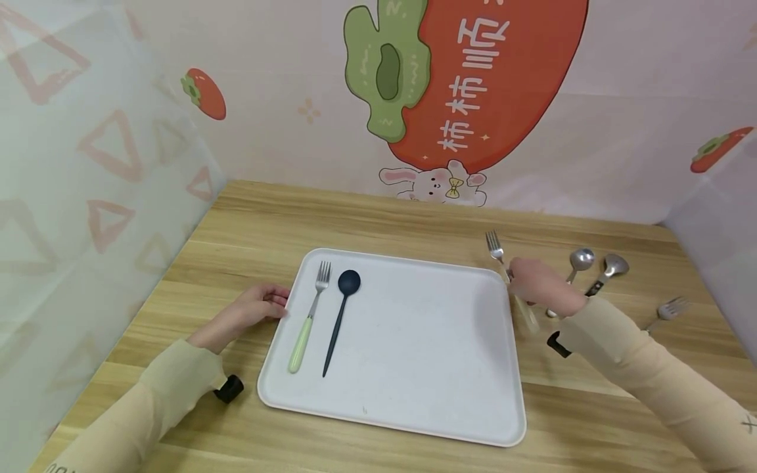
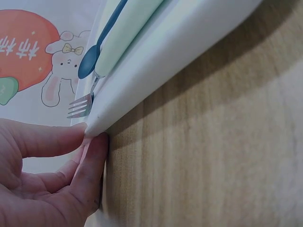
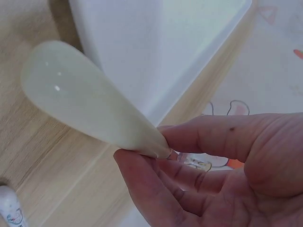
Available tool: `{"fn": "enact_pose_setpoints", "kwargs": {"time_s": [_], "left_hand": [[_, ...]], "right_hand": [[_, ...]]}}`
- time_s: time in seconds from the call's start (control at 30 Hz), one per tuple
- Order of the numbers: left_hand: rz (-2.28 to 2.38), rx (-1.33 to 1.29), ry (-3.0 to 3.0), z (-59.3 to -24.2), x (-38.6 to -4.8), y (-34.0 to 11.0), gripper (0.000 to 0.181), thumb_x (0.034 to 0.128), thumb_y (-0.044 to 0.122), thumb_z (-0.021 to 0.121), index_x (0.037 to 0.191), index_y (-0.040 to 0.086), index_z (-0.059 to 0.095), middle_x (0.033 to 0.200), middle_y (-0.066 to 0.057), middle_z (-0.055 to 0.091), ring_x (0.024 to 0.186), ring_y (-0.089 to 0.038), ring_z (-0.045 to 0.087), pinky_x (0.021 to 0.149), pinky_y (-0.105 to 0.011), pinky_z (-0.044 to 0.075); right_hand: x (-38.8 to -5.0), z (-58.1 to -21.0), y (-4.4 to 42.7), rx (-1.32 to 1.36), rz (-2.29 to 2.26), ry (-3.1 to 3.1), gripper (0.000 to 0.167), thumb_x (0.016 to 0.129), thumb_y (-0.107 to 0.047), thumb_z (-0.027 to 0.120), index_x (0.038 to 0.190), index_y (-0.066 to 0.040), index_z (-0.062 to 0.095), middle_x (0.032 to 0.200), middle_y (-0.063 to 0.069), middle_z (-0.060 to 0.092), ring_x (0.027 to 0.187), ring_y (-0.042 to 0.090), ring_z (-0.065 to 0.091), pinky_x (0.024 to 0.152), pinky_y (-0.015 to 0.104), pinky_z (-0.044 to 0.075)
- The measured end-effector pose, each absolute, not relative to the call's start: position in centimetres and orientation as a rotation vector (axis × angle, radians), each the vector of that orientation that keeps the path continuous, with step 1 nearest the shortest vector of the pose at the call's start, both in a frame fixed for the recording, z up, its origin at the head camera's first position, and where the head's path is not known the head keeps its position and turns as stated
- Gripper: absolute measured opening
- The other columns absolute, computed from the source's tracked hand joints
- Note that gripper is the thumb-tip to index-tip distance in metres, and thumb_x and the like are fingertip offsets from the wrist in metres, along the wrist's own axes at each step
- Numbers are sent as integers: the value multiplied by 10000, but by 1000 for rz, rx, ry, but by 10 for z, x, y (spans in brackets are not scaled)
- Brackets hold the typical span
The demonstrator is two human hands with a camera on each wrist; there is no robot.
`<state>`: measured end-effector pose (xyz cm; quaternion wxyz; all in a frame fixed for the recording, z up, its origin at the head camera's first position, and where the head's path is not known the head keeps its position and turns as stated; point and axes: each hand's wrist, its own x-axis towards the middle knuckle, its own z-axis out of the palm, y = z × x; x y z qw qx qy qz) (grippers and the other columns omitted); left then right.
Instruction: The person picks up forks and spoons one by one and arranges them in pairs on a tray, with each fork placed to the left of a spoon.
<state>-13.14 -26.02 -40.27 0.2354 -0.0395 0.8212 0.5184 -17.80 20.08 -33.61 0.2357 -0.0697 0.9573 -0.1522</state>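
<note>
My right hand (image 1: 541, 282) pinches a fork (image 1: 495, 246) near the neck, by the tray's right edge. Its smooth, pale cream handle (image 3: 80, 97) fills much of the right wrist view, held between thumb and fingers above the table. With my left hand (image 1: 260, 306) I pinch the left rim of a white rectangular tray (image 1: 426, 341), thumb above and fingers at the side. On the tray's left part lie a fork with a pale green handle (image 1: 302, 343) and, beside it, a black spoon (image 1: 349, 282) with a long thin handle.
Beyond my right hand lie a metal spoon (image 1: 582, 259), a second spoon with a black handle (image 1: 615, 265) and another fork (image 1: 673, 307), partly behind my right sleeve. Printed cloth walls (image 1: 284, 144) border the wooden table (image 1: 355, 220) behind and at both sides.
</note>
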Motion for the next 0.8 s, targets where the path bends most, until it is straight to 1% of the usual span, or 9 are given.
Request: {"fn": "enact_pose_setpoints", "kwargs": {"time_s": [0.13, 0.2, 0.37, 0.53, 0.57, 0.7, 0.8], "left_hand": [[1410, -117, 2260, -403, -131, -261, 446, 813, 1, 572, 1195, -165, 411, 977, -136, 537, 820, -134, 507, 714, -205, 466], [1401, -117, 2264, -403, -131, -261, 449, 815, 5, 573, 1198, -164, 411, 984, -142, 536, 826, -141, 507, 718, -208, 467], [1393, -117, 2267, -403, -132, -261, 455, 819, 14, 579, 1205, -160, 412, 996, -150, 536, 834, -150, 507, 722, -209, 467], [1400, -110, 2268, -404, -132, -261, 448, 815, 14, 579, 1197, -158, 421, 981, -139, 541, 821, -138, 506, 713, -204, 462], [1399, -109, 2270, -404, -132, -261, 447, 815, 15, 579, 1196, -157, 422, 979, -137, 541, 820, -136, 506, 712, -204, 460], [1393, -110, 2276, -405, -132, -261, 445, 813, 15, 579, 1194, -155, 425, 974, -130, 542, 821, -133, 506, 711, -201, 456], [1397, -116, 2274, -404, -132, -260, 443, 812, 10, 577, 1193, -156, 424, 971, -129, 541, 820, -134, 506, 709, -200, 458]], "right_hand": [[-174, -335, 191, -232, -419, 2635, 181, 816, -4, 471, 973, 77, 511, 782, 132, 548, 586, 188, 482, 490, 267, 402], [-172, -335, 186, -268, -402, 2639, 207, 827, -13, 483, 1008, 84, 512, 829, 153, 570, 631, 207, 506, 518, 285, 425], [-167, -335, 175, -349, -339, 2666, 189, 818, -28, 510, 992, 43, 526, 825, 131, 573, 684, 230, 504, 566, 317, 424], [-164, -341, 169, -442, -316, 2690, 157, 798, -47, 536, 949, -3, 544, 777, 100, 567, 659, 220, 496, 548, 314, 403], [-164, -343, 168, -462, -313, 2695, 150, 793, -42, 538, 939, -8, 548, 780, 100, 571, 664, 220, 499, 560, 318, 407], [-162, -346, 162, -557, -298, 2705, 134, 790, -25, 541, 922, -10, 562, 799, 100, 587, 686, 221, 508, 604, 336, 421], [-157, -341, 154, -562, -313, 2679, 147, 805, -14, 540, 948, -4, 572, 834, 97, 598, 724, 223, 517, 645, 345, 430]]}}
